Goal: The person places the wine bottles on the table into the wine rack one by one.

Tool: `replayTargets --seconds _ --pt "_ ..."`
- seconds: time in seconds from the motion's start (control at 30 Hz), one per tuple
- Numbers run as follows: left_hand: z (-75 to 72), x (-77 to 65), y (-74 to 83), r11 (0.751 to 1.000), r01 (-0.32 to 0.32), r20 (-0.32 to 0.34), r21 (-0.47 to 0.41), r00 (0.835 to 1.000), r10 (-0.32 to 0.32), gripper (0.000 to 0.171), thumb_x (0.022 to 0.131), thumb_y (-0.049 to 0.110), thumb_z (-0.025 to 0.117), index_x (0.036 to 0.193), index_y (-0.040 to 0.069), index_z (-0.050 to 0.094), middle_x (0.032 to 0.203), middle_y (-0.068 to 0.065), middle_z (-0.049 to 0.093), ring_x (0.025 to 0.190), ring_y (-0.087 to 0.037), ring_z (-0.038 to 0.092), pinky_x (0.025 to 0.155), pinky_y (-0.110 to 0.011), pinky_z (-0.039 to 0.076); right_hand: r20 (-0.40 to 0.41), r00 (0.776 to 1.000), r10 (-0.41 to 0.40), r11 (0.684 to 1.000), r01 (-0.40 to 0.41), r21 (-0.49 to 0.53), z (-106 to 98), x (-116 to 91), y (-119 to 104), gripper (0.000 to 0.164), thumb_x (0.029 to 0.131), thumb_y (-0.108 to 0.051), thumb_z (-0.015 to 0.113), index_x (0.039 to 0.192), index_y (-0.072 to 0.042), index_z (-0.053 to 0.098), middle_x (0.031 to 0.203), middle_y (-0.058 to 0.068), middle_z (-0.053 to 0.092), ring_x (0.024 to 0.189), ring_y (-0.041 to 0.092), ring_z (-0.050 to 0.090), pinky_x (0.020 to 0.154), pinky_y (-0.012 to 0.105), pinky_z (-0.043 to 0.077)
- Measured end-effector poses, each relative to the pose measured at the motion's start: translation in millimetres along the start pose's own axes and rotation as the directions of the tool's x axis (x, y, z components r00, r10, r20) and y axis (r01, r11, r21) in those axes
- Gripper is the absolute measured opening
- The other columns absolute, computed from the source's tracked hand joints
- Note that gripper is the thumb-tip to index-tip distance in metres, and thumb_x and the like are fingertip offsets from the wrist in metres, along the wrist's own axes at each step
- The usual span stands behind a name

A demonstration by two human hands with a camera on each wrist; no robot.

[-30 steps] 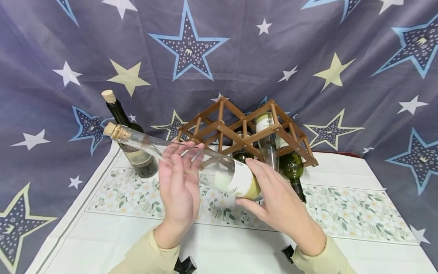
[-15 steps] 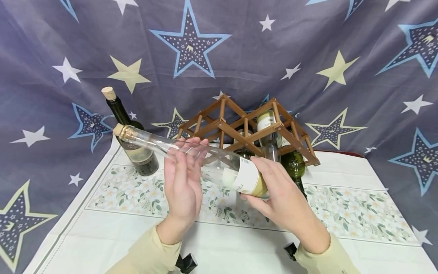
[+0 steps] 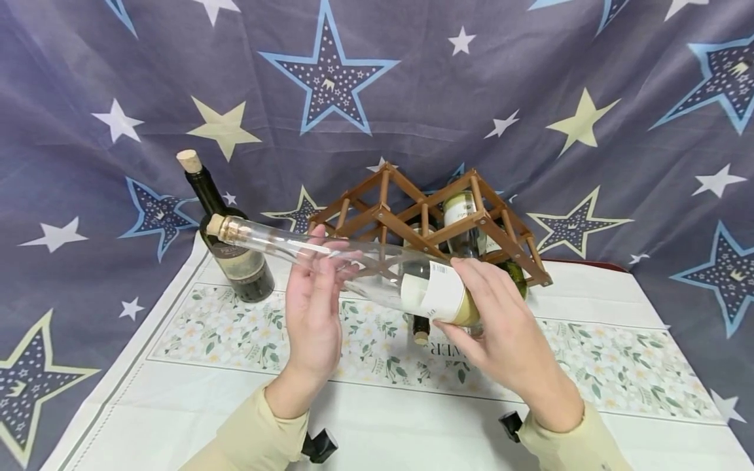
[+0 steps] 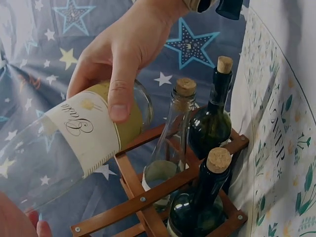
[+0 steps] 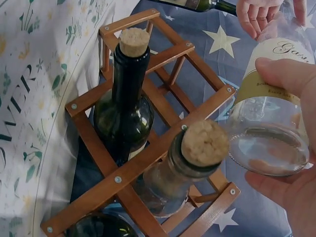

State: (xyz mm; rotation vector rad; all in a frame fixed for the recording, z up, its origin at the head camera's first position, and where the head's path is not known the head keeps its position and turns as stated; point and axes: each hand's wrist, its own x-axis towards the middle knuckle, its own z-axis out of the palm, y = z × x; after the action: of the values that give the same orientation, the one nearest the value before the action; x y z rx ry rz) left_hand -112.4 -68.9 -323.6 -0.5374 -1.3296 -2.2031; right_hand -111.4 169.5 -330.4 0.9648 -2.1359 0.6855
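Head view shows the clear glass bottle [image 3: 379,278] with white-and-gold label [image 3: 446,292], tilted above the white flowered tablecloth [image 3: 412,422]; the right hand [image 3: 509,327] grips its base end, the left hand [image 3: 315,311] supports it near the neck with relaxed fingers. Left wrist view shows the right thumb [image 4: 121,94] upon the label. Right wrist view shows one dark green corked glass bottle [image 5: 126,108] in the brown wooden lattice rack [image 5: 148,154]

I'm at what looks like a staged tabletop corner: a grey-blue fabric backdrop [image 3: 412,98] printed with large stars hangs close behind a white tablecloth with a flowered band [image 3: 406,415]. Whether this is a home or a studio, I can't tell.
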Motion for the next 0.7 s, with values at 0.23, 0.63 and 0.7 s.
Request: replayTargets --seconds 0.23,0.63,0.7 --pt "0.1 -0.4 0.2 0.999 0.045 0.022 0.026 0.999 -0.045 0.055 0.102 0.008 0.049 0.15 -0.006 0.027 0.123 -0.012 0.055 0.11 -0.027 0.06 0.098 -0.042 0.045 -0.037 0.998 -0.041 0.999 0.041 -0.01 -4.5 4.6 1.2 0.079 0.074 -0.017 0.082 0.141 0.006 0.05 0.133 0.022 0.055 0.12 0.039 0.05 0.106 0.044 0.039" --pt "-2.3 0.5 3.1 1.0 0.013 -0.003 0.024 1.0 -0.013 0.043 0.092 -0.005 0.051 0.133 0.0 0.038 0.121 -0.017 0.052 0.113 -0.033 0.055 0.097 -0.039 0.046 -0.062 0.997 -0.043 0.996 0.038 -0.075 -13.7 3.0 8.7 0.078 0.073 -0.018 0.081 0.14 0.007 0.05 0.133 0.024 0.054 0.123 0.042 0.049 0.11 0.046 0.035" --pt "-3.1 1.4 3.8 1.0 0.009 -0.033 0.007 0.999 -0.009 0.044 0.091 -0.006 0.052 0.133 0.0 0.038 0.121 -0.017 0.05 0.112 -0.032 0.055 0.099 -0.039 0.046 -0.063 0.997 -0.039 0.996 0.034 -0.084 -15.7 3.0 10.0 0.077 0.073 -0.018 0.081 0.14 0.007 0.05 0.133 0.024 0.054 0.122 0.042 0.049 0.11 0.046 0.035"
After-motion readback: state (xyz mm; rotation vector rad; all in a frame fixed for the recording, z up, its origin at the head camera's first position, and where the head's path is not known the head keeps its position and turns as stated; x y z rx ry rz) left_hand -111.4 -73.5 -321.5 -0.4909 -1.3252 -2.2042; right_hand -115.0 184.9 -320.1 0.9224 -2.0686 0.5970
